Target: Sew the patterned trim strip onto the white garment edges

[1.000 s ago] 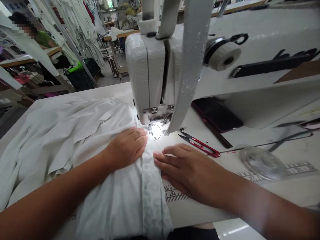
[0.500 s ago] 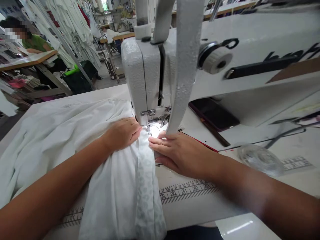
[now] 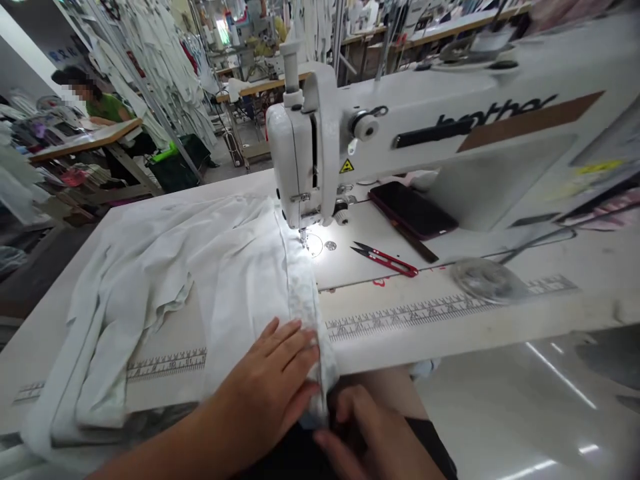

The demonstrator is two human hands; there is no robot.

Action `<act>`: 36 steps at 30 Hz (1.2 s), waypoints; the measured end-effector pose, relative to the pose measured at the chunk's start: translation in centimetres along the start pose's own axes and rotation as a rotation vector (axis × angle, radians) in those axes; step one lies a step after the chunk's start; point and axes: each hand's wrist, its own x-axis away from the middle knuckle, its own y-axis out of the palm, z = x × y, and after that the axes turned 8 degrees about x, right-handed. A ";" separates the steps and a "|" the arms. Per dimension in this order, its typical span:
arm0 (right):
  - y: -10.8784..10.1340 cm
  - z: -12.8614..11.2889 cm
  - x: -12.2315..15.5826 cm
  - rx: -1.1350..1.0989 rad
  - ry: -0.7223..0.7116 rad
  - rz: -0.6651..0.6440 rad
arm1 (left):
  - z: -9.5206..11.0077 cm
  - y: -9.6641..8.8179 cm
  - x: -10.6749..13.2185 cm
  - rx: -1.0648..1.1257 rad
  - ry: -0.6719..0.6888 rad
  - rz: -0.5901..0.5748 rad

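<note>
White fabric (image 3: 245, 280) drapes over the sewing table, with a pale patterned band (image 3: 300, 287) running along its right edge. The band's far end is at the needle and presser foot of the sewing machine (image 3: 300, 153). My left hand (image 3: 277, 380) lies on the band near the table's front edge, fingers stretched out across it. Beside the band's near end, beyond the table edge, my right hand (image 3: 375, 433) has its fingers curled in and its thumb forward. It is somewhat blurred, and what its fingertips hold, if anything, is hidden.
Red thread snips (image 3: 385, 259) lie right of the needle. Behind them are a dark phone (image 3: 413, 210) and a thin brown strip (image 3: 415, 241). A clear bobbin-like disc (image 3: 485, 280) rests on the printed ruler (image 3: 410, 313). A person in green (image 3: 107, 108) sits at another table.
Both hands have come back from the needle toward the table's front edge. My right hand has left the machine bed, uncovering the snips. The view has pulled back, showing more of the machine.
</note>
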 end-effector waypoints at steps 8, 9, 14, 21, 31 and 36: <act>-1.5 -3.1 1.3 -0.490 0.211 -0.087 | 3.9 1.2 3.1 0.023 0.076 0.207; -2.0 -3.6 1.5 -0.587 0.249 -0.114 | 4.5 1.4 3.2 0.016 0.090 0.269; -3.9 -4.5 1.8 -0.685 0.310 -0.170 | 5.7 1.4 2.8 0.020 0.123 0.403; -5.8 -1.9 1.5 0.289 -0.523 0.246 | 6.2 0.6 2.0 0.045 0.129 0.369; -5.7 -1.3 1.2 0.420 -0.688 0.318 | -0.6 -0.1 -1.0 0.090 -0.198 0.103; -2.1 -1.5 0.1 0.377 -0.649 0.321 | -7.2 -2.5 1.0 -0.145 -0.622 -0.088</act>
